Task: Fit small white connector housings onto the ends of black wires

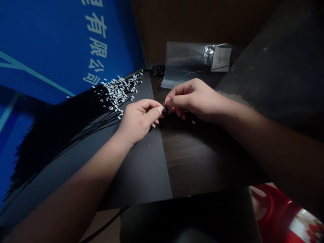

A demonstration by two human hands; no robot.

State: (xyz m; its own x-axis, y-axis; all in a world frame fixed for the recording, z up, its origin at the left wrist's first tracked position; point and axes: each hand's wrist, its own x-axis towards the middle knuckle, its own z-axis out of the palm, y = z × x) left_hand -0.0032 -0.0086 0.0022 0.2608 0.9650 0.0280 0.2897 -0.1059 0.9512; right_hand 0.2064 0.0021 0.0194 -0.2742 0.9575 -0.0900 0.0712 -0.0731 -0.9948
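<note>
My left hand (139, 118) and my right hand (194, 98) meet over the dark wooden table (192, 158), fingertips pinched together on a tiny dark part (165, 108) too small to name. A thin black wire (101, 121) runs from my left hand back to a bundle of black wires whose ends carry small white tags (118, 91), spread out on a black sheet (141, 168) to the left.
A blue board with white characters (63, 44) leans at the left. A clear plastic bag with a white label (194, 60) lies at the back, with small dark parts (159, 71) beside it. A red container (286, 216) sits at the lower right.
</note>
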